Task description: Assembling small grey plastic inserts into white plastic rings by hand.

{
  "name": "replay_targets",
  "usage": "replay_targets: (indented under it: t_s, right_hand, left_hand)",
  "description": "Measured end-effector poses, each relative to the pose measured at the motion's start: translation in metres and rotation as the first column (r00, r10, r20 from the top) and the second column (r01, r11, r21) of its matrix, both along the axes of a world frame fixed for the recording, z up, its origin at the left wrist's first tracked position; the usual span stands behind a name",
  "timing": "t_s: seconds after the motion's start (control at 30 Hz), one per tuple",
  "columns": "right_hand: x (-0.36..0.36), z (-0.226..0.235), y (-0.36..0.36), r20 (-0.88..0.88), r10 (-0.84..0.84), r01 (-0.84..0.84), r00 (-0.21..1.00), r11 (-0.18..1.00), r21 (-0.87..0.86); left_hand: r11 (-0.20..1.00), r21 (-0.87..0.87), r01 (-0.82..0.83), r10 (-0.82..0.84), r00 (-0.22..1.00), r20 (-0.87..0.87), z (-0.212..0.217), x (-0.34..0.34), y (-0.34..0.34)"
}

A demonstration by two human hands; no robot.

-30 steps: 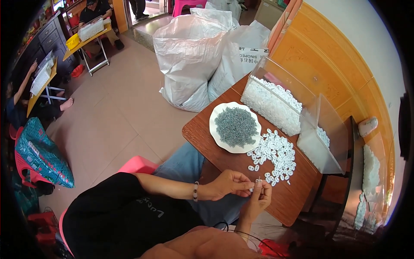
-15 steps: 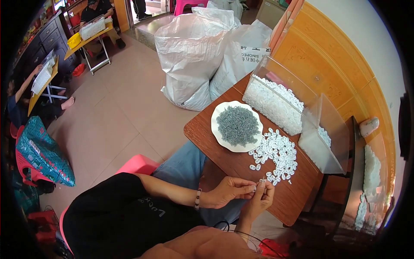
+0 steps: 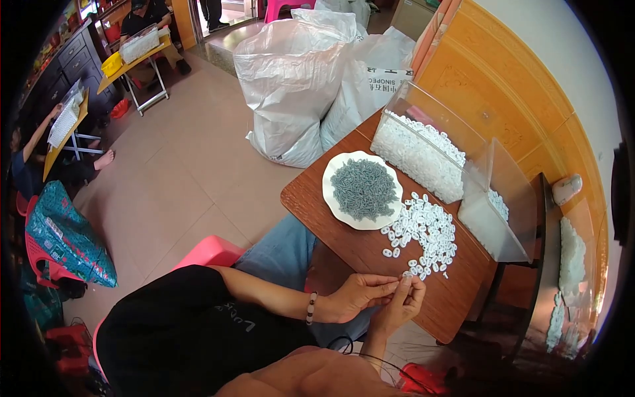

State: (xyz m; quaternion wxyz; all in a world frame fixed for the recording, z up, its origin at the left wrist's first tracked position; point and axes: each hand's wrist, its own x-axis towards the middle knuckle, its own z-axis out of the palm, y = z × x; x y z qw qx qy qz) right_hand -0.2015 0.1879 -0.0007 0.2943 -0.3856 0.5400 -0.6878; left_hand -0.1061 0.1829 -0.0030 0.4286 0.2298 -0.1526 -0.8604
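Note:
My left hand (image 3: pixel 357 296), with a beaded bracelet at its wrist, is closed in a pinch at the near edge of the brown table. Its fingertips meet those of my right hand (image 3: pixel 402 303), closed too, with thumb and forefinger pressed together. Whatever the fingertips hold is too small to make out; a pale spot shows at the right thumb tip. Just beyond them lies a loose pile of small white oval pieces with two holes (image 3: pixel 428 228). A white scalloped plate (image 3: pixel 336 210) heaped with short thin grey pins (image 3: pixel 364 188) stands left of the pile.
Clear bins of white pieces (image 3: pixel 418 155) (image 3: pixel 493 228) line the far side of the table (image 3: pixel 337 248). Large white sacks (image 3: pixel 291 92) stand on the floor beyond. A teal bag (image 3: pixel 69 231) rests on a red chair at left. Two people sit at small tables (image 3: pixel 135 63) farther off.
My two hands stay pinched together at nearly the same place, with the fingertips shifted slightly. The view has moved a little. The plate and the pile look unchanged.

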Motion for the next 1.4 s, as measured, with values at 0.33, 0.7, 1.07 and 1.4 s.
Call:
replay_targets:
  t_s: [0.33,0.7,1.07,1.4]
  right_hand:
    - [0.003,0.003,0.001,0.077,0.002,-0.003,0.997,1.0,0.008]
    - [0.001,0.0,0.001,0.09,-0.01,0.011,0.996,1.0,-0.012]
    - [-0.005,0.001,0.003,0.098,-0.003,0.004,0.995,1.0,-0.014]
    - [-0.014,0.004,-0.001,0.091,0.076,-0.075,0.993,0.997,-0.016]
  left_hand:
    - [0.999,0.007,0.051,-0.051,0.999,0.01,-0.008,0.003,-0.004]
    - [0.984,0.119,0.135,-0.137,0.99,0.015,-0.007,0.002,-0.004]
    - [0.989,0.08,0.127,-0.13,0.991,0.036,-0.004,0.009,-0.005]
    - [0.989,0.043,0.139,-0.142,0.986,0.093,-0.013,0.031,-0.02]
